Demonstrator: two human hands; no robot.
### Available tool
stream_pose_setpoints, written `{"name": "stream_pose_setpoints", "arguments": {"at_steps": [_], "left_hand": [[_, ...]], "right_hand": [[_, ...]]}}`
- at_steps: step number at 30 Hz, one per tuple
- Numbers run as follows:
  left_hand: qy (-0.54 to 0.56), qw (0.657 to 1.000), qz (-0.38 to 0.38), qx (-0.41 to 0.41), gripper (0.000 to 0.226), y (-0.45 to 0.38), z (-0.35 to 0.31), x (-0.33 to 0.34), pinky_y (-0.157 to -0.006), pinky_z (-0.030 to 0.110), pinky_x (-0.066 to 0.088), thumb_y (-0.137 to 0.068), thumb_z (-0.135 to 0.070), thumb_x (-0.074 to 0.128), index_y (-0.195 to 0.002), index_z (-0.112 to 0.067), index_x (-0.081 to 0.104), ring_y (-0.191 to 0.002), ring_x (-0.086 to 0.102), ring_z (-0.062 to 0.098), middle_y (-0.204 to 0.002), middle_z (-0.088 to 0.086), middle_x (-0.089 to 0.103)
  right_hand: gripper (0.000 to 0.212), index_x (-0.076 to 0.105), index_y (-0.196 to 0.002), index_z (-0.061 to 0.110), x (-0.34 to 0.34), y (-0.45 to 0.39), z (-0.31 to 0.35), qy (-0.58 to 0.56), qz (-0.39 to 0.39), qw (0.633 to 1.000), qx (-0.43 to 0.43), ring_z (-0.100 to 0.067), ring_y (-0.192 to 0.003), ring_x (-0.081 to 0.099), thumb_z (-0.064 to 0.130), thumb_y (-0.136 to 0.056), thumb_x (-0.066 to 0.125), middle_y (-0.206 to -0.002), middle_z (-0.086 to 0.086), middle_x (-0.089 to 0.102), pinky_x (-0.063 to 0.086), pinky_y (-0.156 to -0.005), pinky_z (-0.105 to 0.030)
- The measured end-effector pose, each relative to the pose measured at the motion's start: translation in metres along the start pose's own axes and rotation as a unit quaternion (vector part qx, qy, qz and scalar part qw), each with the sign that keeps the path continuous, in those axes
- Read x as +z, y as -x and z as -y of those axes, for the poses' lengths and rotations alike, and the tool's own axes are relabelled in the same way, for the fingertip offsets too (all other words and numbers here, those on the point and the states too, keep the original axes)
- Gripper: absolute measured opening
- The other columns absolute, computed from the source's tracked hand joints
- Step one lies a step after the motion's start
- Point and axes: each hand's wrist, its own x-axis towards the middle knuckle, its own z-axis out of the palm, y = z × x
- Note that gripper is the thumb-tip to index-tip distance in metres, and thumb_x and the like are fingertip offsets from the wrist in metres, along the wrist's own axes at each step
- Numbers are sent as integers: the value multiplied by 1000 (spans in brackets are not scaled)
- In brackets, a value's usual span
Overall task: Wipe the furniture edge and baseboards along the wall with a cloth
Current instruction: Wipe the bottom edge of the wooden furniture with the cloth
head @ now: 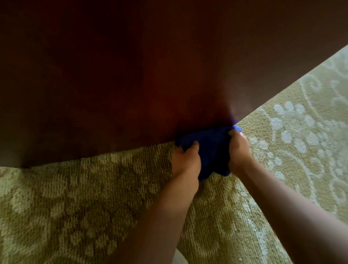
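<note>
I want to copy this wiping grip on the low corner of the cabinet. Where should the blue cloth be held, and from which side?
Hold the cloth by its two outer ends, coming from the carpet side. It is bunched against the bottom corner of the cabinet, so only the near side is free. The left hand grips the left end and the right hand the right end, likely spreading pressure along the edge.

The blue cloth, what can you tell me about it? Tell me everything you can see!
The blue cloth is dark blue, soft-looking and bunched up, not spread flat. It sits low at the bottom corner of the dark brown furniture, where that meets the patterned carpet. The left hand grips its left side and the right hand grips its right side. A brighter blue bit pokes out above the right hand.
</note>
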Motion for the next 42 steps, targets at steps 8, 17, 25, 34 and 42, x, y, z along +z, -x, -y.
{"name": "stream_pose_setpoints", "arguments": {"at_steps": [8, 17, 25, 34, 42], "left_hand": [[242, 970, 10, -1, 34, 45, -5, 3, -102, 49, 45, -89, -29, 65, -122, -25, 59, -115, 58, 29, -125, 3, 61], [145, 989, 3, 7, 48, 112, -27, -11, -96, 49, 50, -95, -32, 53, -138, -12, 48, -112, 59, 36, -134, 13, 57], [98, 992, -46, 63, 44, 124, -9, -4, -81, 41, 50, -98, -27, 49, -138, -8, 45, -104, 59, 34, -130, 14, 56], [129, 983, -80, 101, 26, 78, 55, 67, -95, 43, 52, -92, -15, 57, -118, -9, 57, -107, 63, 32, -121, 8, 64], [-14, 994, -98, 42, 26, 101, 44, 125, -59, 22, 47, -99, -27, 46, -79, -13, 53, -72, 56, 23, -88, 11, 58]], "right_hand": [[13, 57, -91, 15, -36, 37, 37, -74, 162, 984, 8, -17, -60, 58, 25, -84, 61, -68, -5, 58, 43, -54, -25], [25, 48, -121, -2, -56, 129, 102, 171, 112, 979, -9, -34, -89, 60, 12, -102, 39, -100, -23, 60, 48, -77, -43], [20, 57, -109, 3, -66, 134, 112, 264, 122, 955, -49, -35, -103, 62, 15, -93, 53, -100, -19, 61, 50, -91, -47], [28, 71, -97, 10, -96, 21, 54, 154, 141, 978, -2, -28, -80, 61, 13, -77, 52, -88, -12, 66, 48, -70, -30], [8, 54, -74, 14, -130, 5, 100, 134, 155, 977, -64, -27, -85, 57, 19, -80, 55, -87, -9, 59, 48, -88, -34]]}}
